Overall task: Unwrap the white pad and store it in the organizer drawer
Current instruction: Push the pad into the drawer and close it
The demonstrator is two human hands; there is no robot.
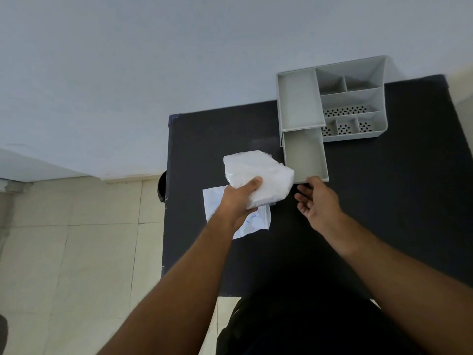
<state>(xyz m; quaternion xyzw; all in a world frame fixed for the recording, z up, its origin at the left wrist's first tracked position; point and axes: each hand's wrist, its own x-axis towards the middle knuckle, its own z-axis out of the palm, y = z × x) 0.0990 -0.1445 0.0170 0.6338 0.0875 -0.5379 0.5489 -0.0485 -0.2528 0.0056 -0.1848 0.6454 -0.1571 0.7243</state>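
My left hand (pixel 239 198) grips a folded white pad (pixel 258 175) and holds it above the dark table, just left of the pulled-out drawer. The grey drawer (pixel 305 157) sticks out toward me from the grey organizer (pixel 332 101) and looks bare inside. My right hand (pixel 316 201) hovers at the drawer's front edge, palm turned left, fingers apart, one fingertip near or on the front lip. A flat white wrapper with blue print (pixel 256 221) lies on the table under my left hand.
The dark table (pixel 384 201) stands against a pale wall, and the organizer sits at its back edge. The organizer has several open compartments, some with perforated floors. Tiled floor lies to the left of the table. My dark clothing shows at the bottom.
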